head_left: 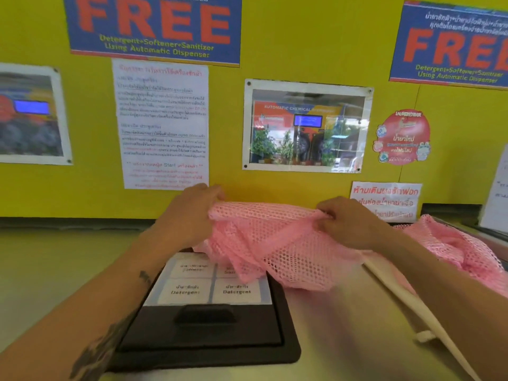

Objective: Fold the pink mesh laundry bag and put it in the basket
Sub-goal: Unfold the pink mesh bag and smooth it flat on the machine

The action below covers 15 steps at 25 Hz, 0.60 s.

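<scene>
While my left hand (pixel 192 213) and right hand (pixel 349 224) each pinch the top edge, the pink mesh laundry bag (pixel 272 243) hangs mid-frame. Its lower part drapes onto the black lidded detergent compartment (pixel 209 334) below.

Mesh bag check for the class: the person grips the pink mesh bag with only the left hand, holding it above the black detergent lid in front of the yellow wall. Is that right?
Not quite. Both hands grip the mesh bag: the left hand pinches its left top edge and the right hand its right top edge. The head view shows this. The rest holds: the bag hangs above the black detergent lid, before the yellow wall.
</scene>
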Tool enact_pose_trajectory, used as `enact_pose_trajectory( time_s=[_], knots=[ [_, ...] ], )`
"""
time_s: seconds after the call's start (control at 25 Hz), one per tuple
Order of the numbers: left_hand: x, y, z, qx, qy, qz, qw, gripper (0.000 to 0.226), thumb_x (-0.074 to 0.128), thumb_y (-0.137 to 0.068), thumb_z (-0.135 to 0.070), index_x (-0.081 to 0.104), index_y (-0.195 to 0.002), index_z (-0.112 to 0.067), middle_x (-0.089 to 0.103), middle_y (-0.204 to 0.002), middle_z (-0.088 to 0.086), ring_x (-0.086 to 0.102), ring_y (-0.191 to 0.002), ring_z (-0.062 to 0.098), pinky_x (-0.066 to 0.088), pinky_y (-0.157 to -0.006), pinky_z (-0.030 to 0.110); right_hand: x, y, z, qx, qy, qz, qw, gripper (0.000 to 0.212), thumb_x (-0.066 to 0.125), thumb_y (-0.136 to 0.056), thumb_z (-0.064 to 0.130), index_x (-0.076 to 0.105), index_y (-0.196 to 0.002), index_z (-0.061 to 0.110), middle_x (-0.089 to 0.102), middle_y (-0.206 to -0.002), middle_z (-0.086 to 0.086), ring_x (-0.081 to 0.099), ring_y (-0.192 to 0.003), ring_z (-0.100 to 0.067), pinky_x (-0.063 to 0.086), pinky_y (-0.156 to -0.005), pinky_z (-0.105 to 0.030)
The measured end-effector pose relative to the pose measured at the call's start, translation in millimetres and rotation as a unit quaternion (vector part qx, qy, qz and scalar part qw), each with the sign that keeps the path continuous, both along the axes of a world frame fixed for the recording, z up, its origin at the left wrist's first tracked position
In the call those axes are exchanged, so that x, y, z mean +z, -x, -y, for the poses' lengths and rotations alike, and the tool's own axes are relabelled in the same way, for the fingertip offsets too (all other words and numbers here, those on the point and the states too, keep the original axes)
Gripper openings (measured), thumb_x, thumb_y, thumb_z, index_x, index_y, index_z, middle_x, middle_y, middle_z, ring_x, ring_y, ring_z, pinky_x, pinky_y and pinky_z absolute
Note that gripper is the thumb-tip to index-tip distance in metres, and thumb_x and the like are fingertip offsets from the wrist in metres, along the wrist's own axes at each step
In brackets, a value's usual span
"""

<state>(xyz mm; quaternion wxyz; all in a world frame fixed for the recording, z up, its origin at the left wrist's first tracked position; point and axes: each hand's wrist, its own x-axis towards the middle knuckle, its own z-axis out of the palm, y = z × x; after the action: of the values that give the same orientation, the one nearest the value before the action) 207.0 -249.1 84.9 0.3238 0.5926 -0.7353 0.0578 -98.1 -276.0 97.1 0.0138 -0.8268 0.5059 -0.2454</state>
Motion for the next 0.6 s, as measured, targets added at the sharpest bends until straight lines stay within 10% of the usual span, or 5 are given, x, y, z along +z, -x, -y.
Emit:
enact_pose_trajectory(
  time_s=[0.12, 0.24, 0.36, 0.48, 0.6],
  knots=[
    [0.0, -21.7, -7.0, 0.100, 0.064, 0.041, 0.992, 0.020, 0.059, -0.078, -0.010, 0.060, -0.095, -0.020, 0.049, -0.092, -0.001, 0.053, -0.087, 0.022, 0.037, -0.063, 0.032, 11.3, 22.7, 6.8, -0.081, -0.025, -0.101, 0.991, 0.010, 0.057, -0.092, 0.021, 0.062, -0.084, 0.024, 0.061, -0.095, 0.002, 0.059, -0.096, -0.027, 0.043, -0.074, -0.036],
    [-4.0, -33.7, -8.9, 0.173, 0.123, 0.019, 0.977, 0.016, 0.051, -0.085, -0.013, 0.062, -0.096, -0.017, 0.055, -0.097, 0.006, 0.055, -0.084, 0.027, 0.042, -0.067, 0.034, 3.1, 35.8, 10.3, -0.150, -0.100, -0.225, 0.958, 0.040, 0.053, -0.092, 0.020, 0.055, -0.132, 0.021, 0.053, -0.138, -0.003, 0.053, -0.118, -0.027, 0.045, -0.094, -0.038],
    [-9.4, -29.8, -9.2, 0.136, 0.114, -0.003, 0.984, 0.017, 0.048, -0.086, -0.008, 0.062, -0.093, -0.014, 0.058, -0.094, 0.008, 0.055, -0.084, 0.030, 0.041, -0.067, 0.035, -8.6, 28.3, 6.3, -0.113, -0.080, -0.141, 0.980, 0.056, 0.055, -0.085, 0.010, 0.044, -0.137, 0.025, 0.048, -0.121, -0.002, 0.052, -0.107, -0.023, 0.045, -0.084, -0.035],
    [-2.9, -26.2, -19.1, 0.064, -0.023, -0.014, 0.998, 0.021, 0.044, -0.085, -0.008, 0.061, -0.083, -0.021, 0.064, -0.091, 0.006, 0.056, -0.085, 0.026, 0.037, -0.063, 0.032, -20.2, 11.6, -8.5, -0.014, -0.120, -0.030, 0.992, 0.063, 0.058, -0.083, 0.012, 0.037, -0.142, 0.025, 0.047, -0.133, 0.001, 0.048, -0.118, -0.018, 0.043, -0.092, -0.033],
    [23.9, -23.6, -52.0, 0.025, -0.338, 0.064, 0.939, 0.023, 0.049, -0.083, -0.022, 0.069, -0.093, -0.016, 0.070, -0.097, 0.010, 0.065, -0.082, 0.025, 0.049, -0.070, 0.036, -32.5, 3.2, -28.8, 0.054, -0.198, -0.137, 0.969, 0.075, 0.063, -0.084, 0.043, 0.026, -0.148, 0.033, 0.036, -0.152, 0.005, 0.039, -0.134, -0.017, 0.036, -0.107, -0.035]
  ],
)
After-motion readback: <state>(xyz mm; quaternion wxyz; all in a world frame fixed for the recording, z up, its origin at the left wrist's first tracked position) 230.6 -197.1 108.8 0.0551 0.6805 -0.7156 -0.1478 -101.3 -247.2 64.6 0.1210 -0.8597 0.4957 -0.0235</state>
